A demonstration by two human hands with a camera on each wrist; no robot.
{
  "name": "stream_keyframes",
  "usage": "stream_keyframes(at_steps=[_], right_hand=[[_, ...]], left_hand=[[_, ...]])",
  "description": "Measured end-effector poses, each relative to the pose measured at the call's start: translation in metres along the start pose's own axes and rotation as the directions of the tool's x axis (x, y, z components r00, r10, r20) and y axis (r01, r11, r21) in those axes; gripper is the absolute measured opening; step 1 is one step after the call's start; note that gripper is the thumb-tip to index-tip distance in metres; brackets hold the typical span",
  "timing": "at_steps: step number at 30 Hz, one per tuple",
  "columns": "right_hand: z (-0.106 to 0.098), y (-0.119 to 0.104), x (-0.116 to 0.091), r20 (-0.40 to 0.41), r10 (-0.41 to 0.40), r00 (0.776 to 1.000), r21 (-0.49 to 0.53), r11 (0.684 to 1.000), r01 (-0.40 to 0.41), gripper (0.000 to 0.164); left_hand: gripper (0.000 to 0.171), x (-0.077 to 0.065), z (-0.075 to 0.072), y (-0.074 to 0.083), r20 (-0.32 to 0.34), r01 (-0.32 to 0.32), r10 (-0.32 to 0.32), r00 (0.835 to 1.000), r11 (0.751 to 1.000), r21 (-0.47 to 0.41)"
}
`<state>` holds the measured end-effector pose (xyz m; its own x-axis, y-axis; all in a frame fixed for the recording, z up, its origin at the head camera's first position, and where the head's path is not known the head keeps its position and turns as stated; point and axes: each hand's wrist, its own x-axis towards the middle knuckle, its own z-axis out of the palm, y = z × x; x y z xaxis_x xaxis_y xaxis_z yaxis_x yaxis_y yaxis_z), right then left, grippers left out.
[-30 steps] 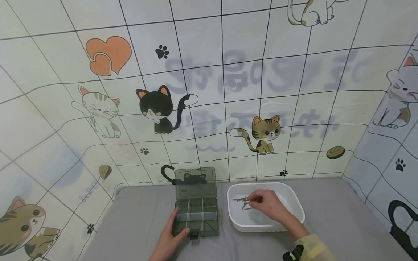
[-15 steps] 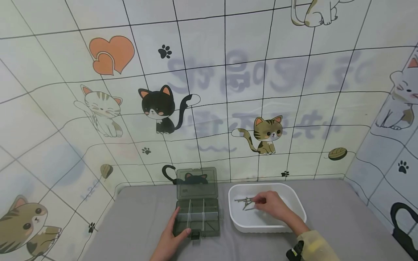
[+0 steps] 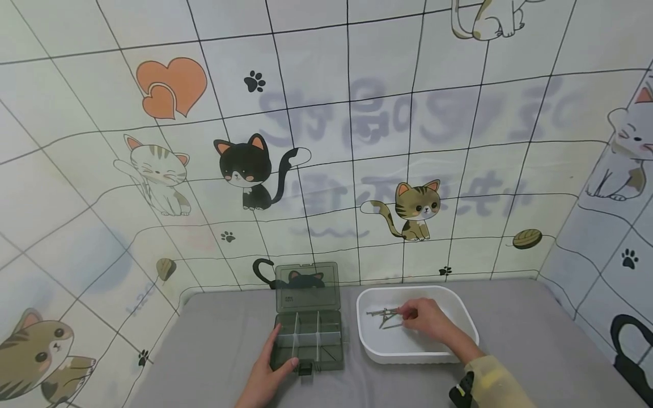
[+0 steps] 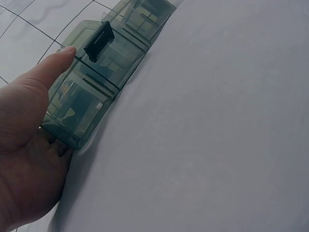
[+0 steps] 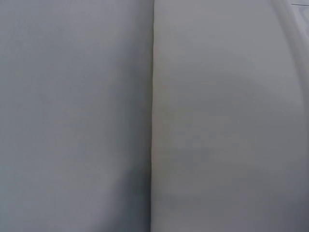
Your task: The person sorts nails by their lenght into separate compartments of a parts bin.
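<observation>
"In the white tray [image 3: 390,347], what has just changed?"

"Only a little: the right hand [image 3: 429,322] has drawn slightly toward the tray's right side, so more of the thin metal pieces [image 3: 384,312] shows beside its fingertips."

"Is it pinching one?"

"I cannot tell. The fingers are curled, thumb and forefinger close together at the pile's right end, but anything between them is hidden. The right wrist view shows no hand."

"And the other?"

"The left hand [image 3: 267,375] holds the divided box [image 3: 329,324] at its near left corner, thumb beside the latch [image 3: 305,369], fingers along the left side. That grip hasn't shifted, and the lid [image 3: 308,300] stands open."

"Meaning what for the work?"

"I'd judge the picking unfinished: pieces lie loose in the tray, and the box is kept steady just left of it."
</observation>
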<state>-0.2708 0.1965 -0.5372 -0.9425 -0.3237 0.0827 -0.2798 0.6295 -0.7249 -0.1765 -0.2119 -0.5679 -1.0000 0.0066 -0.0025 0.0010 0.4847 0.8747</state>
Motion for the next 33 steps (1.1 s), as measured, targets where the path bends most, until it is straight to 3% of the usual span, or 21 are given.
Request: stream_keyframes(at_steps=[5,18,33], right_hand=[[0.0038,-0.0002,0.0018,-0.001,0.044,0.999,-0.028,0.999,-0.044,0.019],[0.0051,0.0030,0.0029,0.014,0.010,1.000,-0.077,0.997,-0.008,0.017],[0.0019,-0.0006,0.0010,0.112,-0.147,0.983,-0.145,0.976,0.163,0.013]], left_hand=[[0.088,0.0005,-0.0001,0.0002,0.004,0.012,-0.012,1.000,1.000,-0.001],[0.088,0.0001,-0.0004,0.0020,0.009,0.029,-0.029,1.000,1.000,0.002],[0.087,-0.0013,-0.0010,0.0050,0.012,0.028,-0.028,1.000,1.000,-0.002]])
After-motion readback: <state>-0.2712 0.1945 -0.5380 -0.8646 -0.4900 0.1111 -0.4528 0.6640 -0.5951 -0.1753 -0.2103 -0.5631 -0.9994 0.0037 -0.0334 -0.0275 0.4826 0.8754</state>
